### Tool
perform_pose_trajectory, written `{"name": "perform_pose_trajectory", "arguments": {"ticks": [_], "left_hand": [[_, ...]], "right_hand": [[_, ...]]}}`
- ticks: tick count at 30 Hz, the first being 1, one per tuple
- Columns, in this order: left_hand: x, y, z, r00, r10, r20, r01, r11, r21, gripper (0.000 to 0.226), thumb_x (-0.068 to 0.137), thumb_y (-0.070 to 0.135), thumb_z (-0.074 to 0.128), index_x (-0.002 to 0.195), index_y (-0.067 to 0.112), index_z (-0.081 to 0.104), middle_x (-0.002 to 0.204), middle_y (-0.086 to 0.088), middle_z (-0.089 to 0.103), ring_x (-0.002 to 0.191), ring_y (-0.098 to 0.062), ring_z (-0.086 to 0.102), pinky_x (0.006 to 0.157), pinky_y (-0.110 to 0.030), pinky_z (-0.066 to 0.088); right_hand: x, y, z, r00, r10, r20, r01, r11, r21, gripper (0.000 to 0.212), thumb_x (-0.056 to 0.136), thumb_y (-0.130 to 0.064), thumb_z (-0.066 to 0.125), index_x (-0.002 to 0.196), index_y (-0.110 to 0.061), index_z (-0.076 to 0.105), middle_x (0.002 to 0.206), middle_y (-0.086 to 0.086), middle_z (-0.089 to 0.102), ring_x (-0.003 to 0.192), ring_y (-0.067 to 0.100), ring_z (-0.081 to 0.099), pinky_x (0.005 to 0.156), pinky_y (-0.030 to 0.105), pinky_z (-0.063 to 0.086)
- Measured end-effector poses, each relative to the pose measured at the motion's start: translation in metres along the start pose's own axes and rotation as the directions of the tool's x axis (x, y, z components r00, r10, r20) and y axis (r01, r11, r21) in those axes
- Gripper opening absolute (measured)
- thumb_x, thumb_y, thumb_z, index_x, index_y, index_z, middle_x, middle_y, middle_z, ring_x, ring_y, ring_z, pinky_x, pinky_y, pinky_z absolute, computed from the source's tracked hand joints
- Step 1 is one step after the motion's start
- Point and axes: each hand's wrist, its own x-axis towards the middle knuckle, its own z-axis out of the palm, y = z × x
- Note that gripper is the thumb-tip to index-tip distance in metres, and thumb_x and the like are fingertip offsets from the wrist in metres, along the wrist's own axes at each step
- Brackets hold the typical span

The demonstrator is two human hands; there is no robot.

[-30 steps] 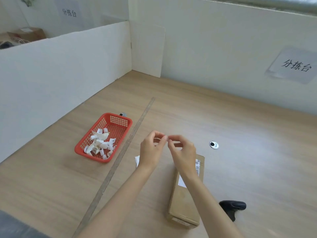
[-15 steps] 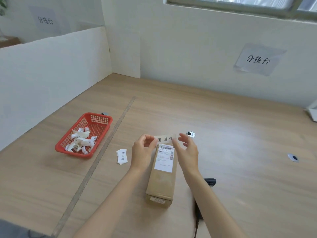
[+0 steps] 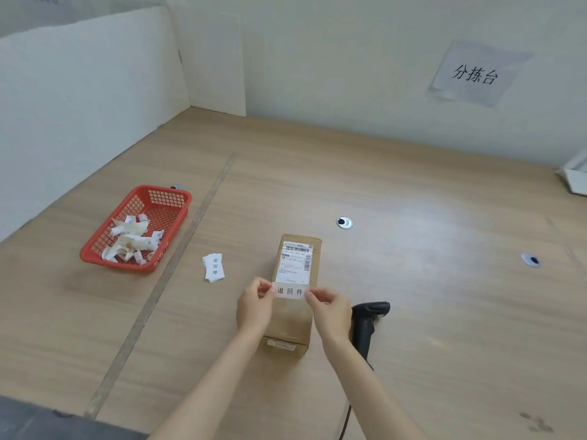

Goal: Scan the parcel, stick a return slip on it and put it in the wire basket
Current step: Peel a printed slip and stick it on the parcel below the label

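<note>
A long brown cardboard parcel (image 3: 292, 322) lies on the wooden table, its white shipping label (image 3: 295, 262) facing up at the far end. A white return slip (image 3: 289, 291) with black characters is stretched across the parcel just below that label. My left hand (image 3: 254, 308) pinches the slip's left end and my right hand (image 3: 328, 309) pinches its right end. I cannot tell whether the slip touches the cardboard. No wire basket is in view.
A black handheld scanner (image 3: 365, 325) lies right of the parcel, beside my right wrist. A small stack of spare slips (image 3: 213, 267) sits to the left. A red plastic basket (image 3: 165, 198) with crumpled backing papers stands further left. White partitions close off the left and back.
The slip was peeled between my fingertips above the parcel, then held beyond its far end. Now both hands have drawn it back over the parcel, below the shipping label.
</note>
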Motion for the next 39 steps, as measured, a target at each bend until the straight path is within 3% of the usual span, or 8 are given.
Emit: {"name": "perform_pose_trajectory", "arguments": {"ticks": [4,9,14,18,39], "left_hand": [[0.000,-0.016,0.004,0.999,-0.039,-0.027,0.040,0.998,0.048,0.009,0.086,0.019,0.065,0.077,0.018,0.062,0.079,0.003,0.064,0.080,-0.018,0.059,0.071,-0.026,0.039],[0.000,-0.023,0.007,0.997,-0.048,-0.066,0.052,0.996,0.068,0.007,0.082,0.016,0.070,0.078,0.016,0.065,0.076,0.001,0.064,0.079,-0.019,0.061,0.072,-0.028,0.043],[0.001,-0.023,0.010,0.993,-0.006,-0.115,0.023,0.989,0.144,0.017,0.079,0.020,0.073,0.081,0.019,0.056,0.070,0.012,0.059,0.074,-0.016,0.060,0.081,-0.037,0.047],[0.000,-0.026,0.011,0.990,0.029,-0.140,-0.004,0.984,0.178,0.019,0.079,0.022,0.073,0.079,0.020,0.054,0.067,0.013,0.057,0.072,-0.016,0.058,0.081,-0.039,0.047],[0.001,-0.029,0.014,0.980,0.119,-0.157,-0.056,0.933,0.355,0.018,0.083,0.028,0.068,0.080,0.020,0.052,0.078,0.009,0.060,0.085,-0.021,0.057,0.080,-0.036,0.030]], "right_hand": [[0.000,0.015,0.010,0.998,0.055,-0.043,-0.058,0.995,-0.077,0.003,0.078,-0.036,0.070,0.075,-0.035,0.071,0.083,-0.014,0.074,0.088,0.012,0.069,0.098,0.046,0.046],[0.002,0.022,0.013,0.995,0.032,-0.100,-0.046,0.989,-0.141,0.014,0.079,-0.033,0.072,0.092,-0.033,0.073,0.078,-0.011,0.071,0.081,0.011,0.065,0.098,0.046,0.044],[0.000,0.025,0.018,0.992,-0.002,-0.125,-0.016,0.990,-0.140,0.010,0.078,-0.029,0.072,0.083,-0.034,0.066,0.065,-0.017,0.064,0.078,0.013,0.067,0.093,0.046,0.047],[0.002,0.028,0.021,0.989,-0.022,-0.144,0.005,0.993,-0.116,0.016,0.076,-0.026,0.074,0.086,-0.031,0.062,0.062,-0.018,0.062,0.078,0.013,0.068,0.089,0.046,0.051],[0.010,0.038,0.025,0.983,-0.092,-0.161,0.058,0.978,-0.201,0.017,0.078,-0.024,0.068,0.093,-0.025,0.060,0.062,-0.014,0.062,0.076,0.010,0.063,0.089,0.038,0.037]]}}
